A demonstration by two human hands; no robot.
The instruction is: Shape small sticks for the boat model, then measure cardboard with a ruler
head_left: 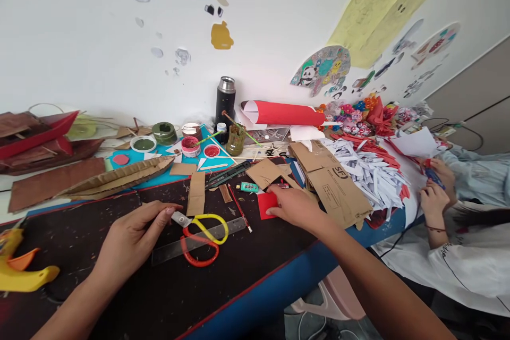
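Note:
My left hand (133,234) is closed round the blade end of a pair of scissors (203,239), whose yellow and red handles point right. The blades are mostly hidden by my fingers. Under the scissors a clear ruler (233,227) lies on the dark mat. To the right, my right hand (292,206) pinches the right edge of a small red paper square (266,205). Close by lie a red pencil (240,207), a small green tube (249,187) and a strip of cardboard (196,194).
A yellow glue gun (24,271) is at far left, below a cardboard boat (119,178). Paint pots (190,146) and a black flask (226,98) stand behind. Flattened cardboard (338,191) and white paper strips (366,170) lie right, near another person's hands (436,191).

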